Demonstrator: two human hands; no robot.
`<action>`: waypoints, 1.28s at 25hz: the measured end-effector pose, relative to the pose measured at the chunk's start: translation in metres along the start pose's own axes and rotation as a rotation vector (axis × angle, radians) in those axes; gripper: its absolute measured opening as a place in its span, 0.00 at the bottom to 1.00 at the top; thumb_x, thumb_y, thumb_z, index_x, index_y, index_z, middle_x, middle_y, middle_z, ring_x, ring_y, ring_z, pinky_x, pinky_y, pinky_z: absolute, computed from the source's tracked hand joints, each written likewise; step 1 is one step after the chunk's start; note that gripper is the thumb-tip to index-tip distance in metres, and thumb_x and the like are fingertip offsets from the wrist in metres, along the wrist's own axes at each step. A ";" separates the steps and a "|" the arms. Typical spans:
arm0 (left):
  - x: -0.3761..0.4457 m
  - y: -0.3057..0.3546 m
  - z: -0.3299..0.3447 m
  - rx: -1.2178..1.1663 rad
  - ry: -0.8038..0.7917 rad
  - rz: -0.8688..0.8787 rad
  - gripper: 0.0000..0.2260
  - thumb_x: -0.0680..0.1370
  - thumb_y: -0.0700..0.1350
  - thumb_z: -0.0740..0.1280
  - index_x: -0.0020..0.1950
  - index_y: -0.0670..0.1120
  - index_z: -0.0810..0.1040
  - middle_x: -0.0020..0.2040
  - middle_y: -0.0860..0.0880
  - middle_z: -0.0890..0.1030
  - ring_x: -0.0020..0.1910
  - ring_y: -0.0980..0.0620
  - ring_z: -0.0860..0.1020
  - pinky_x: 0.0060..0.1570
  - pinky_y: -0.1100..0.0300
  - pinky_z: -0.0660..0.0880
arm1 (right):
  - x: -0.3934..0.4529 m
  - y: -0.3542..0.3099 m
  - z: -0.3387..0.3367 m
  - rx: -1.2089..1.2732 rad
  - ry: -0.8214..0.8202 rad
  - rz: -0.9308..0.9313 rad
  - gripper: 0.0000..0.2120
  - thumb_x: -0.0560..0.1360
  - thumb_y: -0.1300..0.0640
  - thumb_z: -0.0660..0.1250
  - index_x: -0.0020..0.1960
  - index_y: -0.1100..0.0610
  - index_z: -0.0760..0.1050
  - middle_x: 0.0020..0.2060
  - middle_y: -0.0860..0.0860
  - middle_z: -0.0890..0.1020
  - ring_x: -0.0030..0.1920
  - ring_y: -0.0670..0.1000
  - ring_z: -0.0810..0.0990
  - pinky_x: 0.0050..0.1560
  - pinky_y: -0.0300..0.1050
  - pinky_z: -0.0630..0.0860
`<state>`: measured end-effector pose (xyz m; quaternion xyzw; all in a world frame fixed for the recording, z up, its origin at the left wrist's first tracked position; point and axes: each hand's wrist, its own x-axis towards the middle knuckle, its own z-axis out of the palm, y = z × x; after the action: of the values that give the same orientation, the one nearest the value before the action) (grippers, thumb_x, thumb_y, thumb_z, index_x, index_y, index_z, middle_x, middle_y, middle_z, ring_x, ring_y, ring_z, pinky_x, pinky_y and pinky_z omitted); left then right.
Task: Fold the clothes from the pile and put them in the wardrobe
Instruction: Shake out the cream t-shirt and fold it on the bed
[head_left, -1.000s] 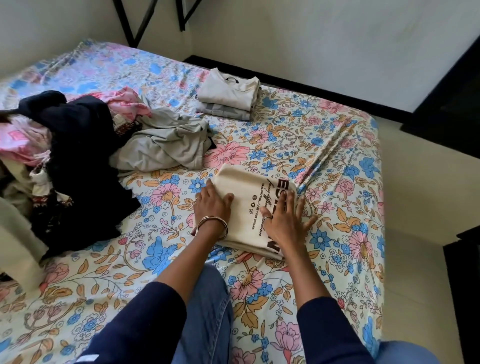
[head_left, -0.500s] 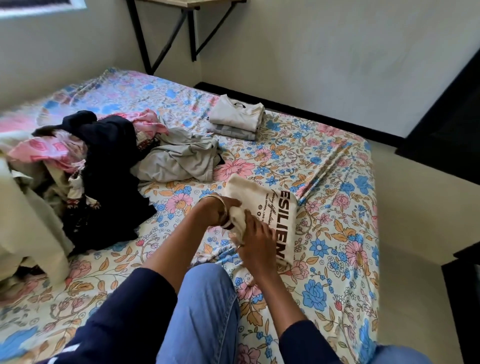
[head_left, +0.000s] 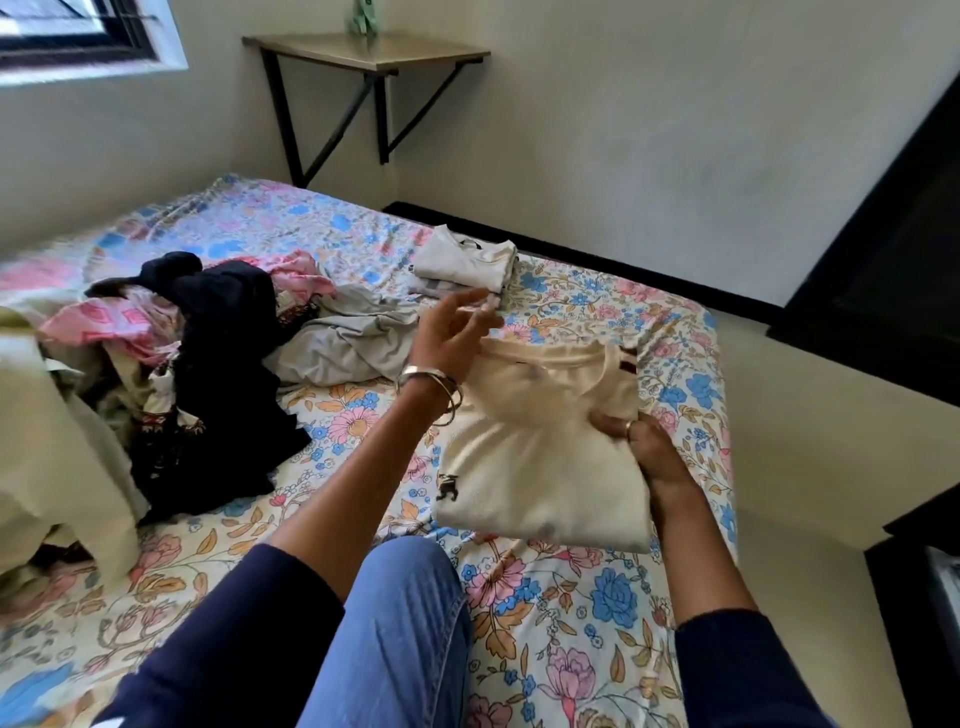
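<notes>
Leftmost, a rumpled pile of dark, pink and grey unfolded clothes (head_left: 208, 353) lies on the floral-printed bedsheet (head_left: 571, 623). Next, the left hand (head_left: 449, 332) hovers with fingers apart, holding nothing, before two stacked pale folded garments (head_left: 467, 262). Further right, the right hand (head_left: 644, 447) grips the folded cream T-shirt (head_left: 535, 457) above the sheet.

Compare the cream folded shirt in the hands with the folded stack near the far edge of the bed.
The cream shirt is gripped at its right edge by the right hand; the folded stack lies untouched on the bed. The shirt is a single garment near the person; the stack holds at least two, a white one over a grey one, farther away. Both are neatly folded and pale.
</notes>
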<state>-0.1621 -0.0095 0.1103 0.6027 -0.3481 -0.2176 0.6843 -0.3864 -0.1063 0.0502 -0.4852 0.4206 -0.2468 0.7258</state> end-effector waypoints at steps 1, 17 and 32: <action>-0.005 -0.011 0.000 0.089 0.054 0.047 0.10 0.79 0.40 0.66 0.59 0.41 0.78 0.44 0.45 0.84 0.44 0.51 0.83 0.45 0.58 0.80 | 0.002 0.018 -0.012 -0.022 0.010 0.107 0.16 0.72 0.58 0.72 0.57 0.65 0.79 0.49 0.62 0.84 0.48 0.63 0.84 0.51 0.57 0.81; -0.095 -0.126 0.019 0.602 -0.241 -0.742 0.25 0.73 0.52 0.72 0.63 0.39 0.73 0.56 0.42 0.79 0.52 0.44 0.78 0.47 0.57 0.74 | 0.002 0.098 -0.032 -0.284 0.449 0.070 0.16 0.76 0.51 0.70 0.61 0.58 0.77 0.47 0.55 0.82 0.46 0.53 0.78 0.47 0.44 0.72; 0.049 -0.065 -0.023 -0.117 -0.129 -0.707 0.12 0.71 0.38 0.68 0.54 0.43 0.79 0.39 0.43 0.82 0.34 0.45 0.79 0.38 0.55 0.78 | 0.074 -0.015 0.031 0.151 -0.011 -0.171 0.19 0.77 0.64 0.66 0.66 0.52 0.73 0.56 0.53 0.83 0.55 0.56 0.83 0.52 0.52 0.79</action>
<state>-0.1052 -0.0411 0.0562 0.6307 -0.1474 -0.4978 0.5767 -0.3206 -0.1538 0.0422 -0.4645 0.3540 -0.3360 0.7389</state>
